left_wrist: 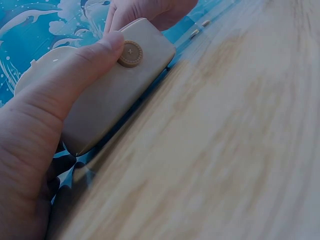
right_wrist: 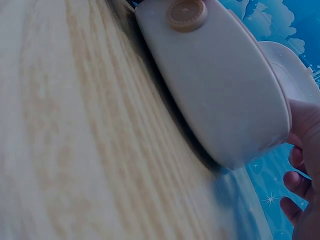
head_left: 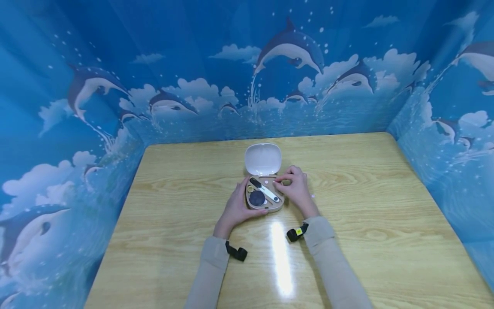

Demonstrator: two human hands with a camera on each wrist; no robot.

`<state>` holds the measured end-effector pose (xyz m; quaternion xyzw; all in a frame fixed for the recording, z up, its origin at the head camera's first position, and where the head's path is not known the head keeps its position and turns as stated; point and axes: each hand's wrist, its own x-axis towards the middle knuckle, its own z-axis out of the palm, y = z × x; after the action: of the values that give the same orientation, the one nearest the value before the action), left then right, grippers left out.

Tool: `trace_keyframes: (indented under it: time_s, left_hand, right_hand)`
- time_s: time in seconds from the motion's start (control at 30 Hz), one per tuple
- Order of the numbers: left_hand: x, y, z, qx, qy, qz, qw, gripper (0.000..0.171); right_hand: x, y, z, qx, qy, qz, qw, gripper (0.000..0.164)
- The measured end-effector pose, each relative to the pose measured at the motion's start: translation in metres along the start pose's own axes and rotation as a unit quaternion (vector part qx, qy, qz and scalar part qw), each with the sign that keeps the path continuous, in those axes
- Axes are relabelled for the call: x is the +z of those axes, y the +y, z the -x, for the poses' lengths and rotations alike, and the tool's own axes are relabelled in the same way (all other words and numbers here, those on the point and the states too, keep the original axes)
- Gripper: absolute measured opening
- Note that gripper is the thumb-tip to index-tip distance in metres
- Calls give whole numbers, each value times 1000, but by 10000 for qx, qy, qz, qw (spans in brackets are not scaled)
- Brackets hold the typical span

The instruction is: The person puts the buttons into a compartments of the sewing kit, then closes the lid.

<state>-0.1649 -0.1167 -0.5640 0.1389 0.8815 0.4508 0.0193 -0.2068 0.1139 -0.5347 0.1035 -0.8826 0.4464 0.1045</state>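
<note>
Head view: biggest thing is the dolphin backdrop [head_left: 115,86], blue w/ clouds, wrapping three sides of the wooden table [head_left: 366,206]. Glare streak on the tabletop near the front edge, btwn the two sleeves [head_left: 332,257], both beige, each w/ a black strap at the wrist.

Mid-table sits the beige case [head_left: 265,198], open, its white lid [head_left: 263,159] tipped up and back toward the far wall. Inside the base: a dark round piece [head_left: 256,198] at lower left, a slim black-and-white tool [head_left: 265,191] lying diagonally across, and a small ring-shaped bit [head_left: 250,188] at upper left. Too small to say more abt them.

Left hand [head_left: 236,206] grips the case's left side; fingers curl around the edge. Left wrist view confirms: thumb [left_wrist: 75,75] lies pressed along the case's front wall, tip just beside the round tan button [left_wrist: 130,53] there. Other fingers hidden under the case.

Right hand [head_left: 295,189] is at the case's right rim, fingers bunched together, tips pinching at smth small by the upper right corner of the base; can't tell what. Right wrist view shows only the case's rounded wall [right_wrist: 220,85] resting on the wood, the same button [right_wrist: 186,14] on it, and a few curled fingertips [right_wrist: 295,182] at the frame edge.

A tiny pale speck [head_left: 312,196] lies on the table just right of that hand.
</note>
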Motion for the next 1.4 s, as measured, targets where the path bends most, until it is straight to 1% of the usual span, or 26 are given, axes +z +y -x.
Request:
trace_keyframes:
  time_s: [0.3,0.47,0.7,0.93,1.03,1.4]
  left_hand:
    - [1,-1,0,49,41,2,10000,128]
    - [1,-1,0,83,39,60,9999,127]
    - [1,-2,0,71,34,46,10000,129]
    - [0,-1,0,40,36,54,10000,129]
    - [0,-1,0,34,44,43,10000,129]
    - [-1,2,2,-42,39,80,10000,129]
  right_hand:
    - [-1,-1,2,-40,-18,9,10000,13]
    - [-3,-3,3,62,-73,-164,9998,15]
    - [-9,-4,2,17,-21,-508,9987,14]
    - [-17,-2,3,-30,117,-612,9981,13]
    - [-22,1,4,40,204,-748,9970,14]
    - [-47,15,11,86,569,-964,9937,12]
